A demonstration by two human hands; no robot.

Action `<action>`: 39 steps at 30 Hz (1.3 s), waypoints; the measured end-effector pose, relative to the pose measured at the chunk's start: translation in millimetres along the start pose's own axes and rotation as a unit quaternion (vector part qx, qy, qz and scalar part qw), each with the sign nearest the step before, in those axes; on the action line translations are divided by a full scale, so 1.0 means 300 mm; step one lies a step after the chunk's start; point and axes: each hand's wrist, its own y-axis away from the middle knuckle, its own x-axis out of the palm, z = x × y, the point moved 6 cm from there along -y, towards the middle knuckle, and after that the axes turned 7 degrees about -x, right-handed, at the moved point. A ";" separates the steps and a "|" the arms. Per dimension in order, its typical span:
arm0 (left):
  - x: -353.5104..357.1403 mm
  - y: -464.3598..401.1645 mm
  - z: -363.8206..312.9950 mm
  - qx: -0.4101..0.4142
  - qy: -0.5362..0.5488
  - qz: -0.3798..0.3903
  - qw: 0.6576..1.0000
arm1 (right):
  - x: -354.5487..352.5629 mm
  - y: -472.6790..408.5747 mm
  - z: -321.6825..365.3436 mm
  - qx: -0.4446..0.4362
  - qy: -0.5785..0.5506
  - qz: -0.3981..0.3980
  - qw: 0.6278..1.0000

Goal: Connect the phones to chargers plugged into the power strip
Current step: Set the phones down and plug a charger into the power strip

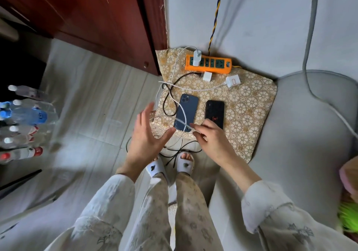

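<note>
Power strip (208, 64) — orange plastic, matt, green socket faces. White chargers (196, 58) smooth glossy plastic. Blue phone (187, 112) matt glass-like back; black phone (215, 111) glossier. Cushion (249, 103) woven cloth, floral pattern. Cabinet (108, 18) red-brown wood, lacquered sheen. Floor (93, 99) pale wood-grain boards — smooth. Bottles (25, 115) clear plastic.

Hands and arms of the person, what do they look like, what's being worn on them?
Both hands are bare: the left hand and right hand show no gloves, and no watch is visible. Each forearm ends in a loose, pale whitish sleeve, the left sleeve and right sleeve, printed with faint grey floral motifs. The wrists are uncovered.
</note>
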 end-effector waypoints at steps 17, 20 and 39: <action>0.082 0.024 -0.053 0.148 -0.195 0.037 0.969 | 0.024 -0.015 0.035 -0.048 -0.034 0.043 0.997; 0.080 0.003 -0.034 0.078 -0.099 0.078 0.989 | 0.029 -0.022 0.038 -0.046 -0.030 0.058 0.997; 0.113 -0.053 0.092 -0.023 -0.049 0.106 0.993 | 0.127 -0.122 -0.069 -0.061 0.086 0.069 0.992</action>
